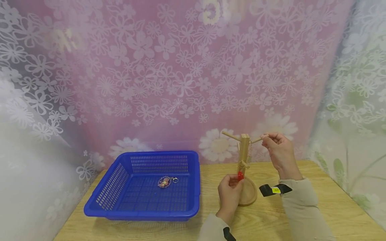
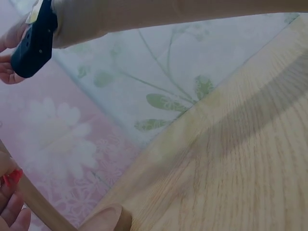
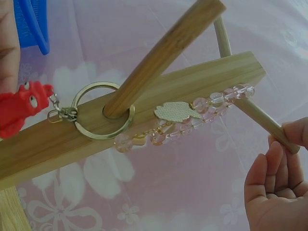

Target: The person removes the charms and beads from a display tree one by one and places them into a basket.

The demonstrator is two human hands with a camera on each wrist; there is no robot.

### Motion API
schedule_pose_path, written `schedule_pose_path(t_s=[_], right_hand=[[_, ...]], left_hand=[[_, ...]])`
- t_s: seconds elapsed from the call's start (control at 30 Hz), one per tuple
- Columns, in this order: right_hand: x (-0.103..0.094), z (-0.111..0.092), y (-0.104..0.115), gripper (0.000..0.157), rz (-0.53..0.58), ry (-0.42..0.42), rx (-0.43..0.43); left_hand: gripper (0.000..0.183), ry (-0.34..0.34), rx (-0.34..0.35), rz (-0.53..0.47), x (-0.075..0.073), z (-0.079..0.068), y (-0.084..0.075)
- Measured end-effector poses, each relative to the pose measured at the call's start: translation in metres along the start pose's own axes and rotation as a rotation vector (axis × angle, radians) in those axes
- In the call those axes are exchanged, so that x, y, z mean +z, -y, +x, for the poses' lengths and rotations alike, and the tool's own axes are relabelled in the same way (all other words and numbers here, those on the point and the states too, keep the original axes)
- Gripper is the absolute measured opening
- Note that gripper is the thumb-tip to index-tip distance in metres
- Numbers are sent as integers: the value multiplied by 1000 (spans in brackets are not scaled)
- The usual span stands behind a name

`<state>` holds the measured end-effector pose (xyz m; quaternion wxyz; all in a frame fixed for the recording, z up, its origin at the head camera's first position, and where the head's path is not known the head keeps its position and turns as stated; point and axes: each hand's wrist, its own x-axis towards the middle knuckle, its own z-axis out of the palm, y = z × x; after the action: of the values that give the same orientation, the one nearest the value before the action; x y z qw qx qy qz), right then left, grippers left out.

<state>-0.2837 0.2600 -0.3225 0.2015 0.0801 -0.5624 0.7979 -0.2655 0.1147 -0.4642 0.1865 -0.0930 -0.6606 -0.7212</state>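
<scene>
A wooden stand [image 1: 244, 152] with a round base and several pegs stands on the table. My left hand [image 1: 230, 193] pinches a red figure keychain [image 1: 240, 176] low on its front. In the right wrist view, the keychain's metal ring [image 3: 85, 89] encircles the front peg [image 3: 168, 50]. My right hand [image 1: 281, 152] grips the tip of the upper right peg [image 1: 256, 140] between thumb and fingers. From that peg hangs a bracelet of clear and pink beads [image 3: 197, 122] with a pale flat charm [image 3: 172, 111]. In the left wrist view the red figure is mostly hidden by fingers.
Left of the stand is a blue plastic basket [image 1: 196, 187] with slotted walls. Inside it lies a round beaded charm [image 1: 164, 182] with a ring. Another peg [image 1: 230, 135] sticks out to the stand's upper left. A flowered curtain [image 1: 181, 83] hangs behind the wooden table [image 1: 208, 194].
</scene>
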Motion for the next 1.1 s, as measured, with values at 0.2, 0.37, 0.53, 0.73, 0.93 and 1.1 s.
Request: schedule_pose_path(t_s=[0.2, 0.37, 0.53, 0.73, 0.93, 1.1], right_hand=[[-1, 0, 0, 8, -8, 1, 4], [-1, 0, -1, 9, -3, -6, 11], [0, 0, -1, 9, 14, -1, 1], [0, 0, -1, 9, 28, -1, -14], [0, 0, -1, 8, 16, 2, -4], [0, 0, -1, 9, 10, 1, -9]], left_hand=[[11, 48, -42, -67, -4, -3, -11], [12, 74, -70, -112, -7, -7, -25], [13, 102, -69, -142, -9, -9, -36], [14, 136, -40, -159, -11, -9, -44], [16, 146, -26, -166, -13, -9, -54], [16, 160, -32, -179, -15, -8, -62]])
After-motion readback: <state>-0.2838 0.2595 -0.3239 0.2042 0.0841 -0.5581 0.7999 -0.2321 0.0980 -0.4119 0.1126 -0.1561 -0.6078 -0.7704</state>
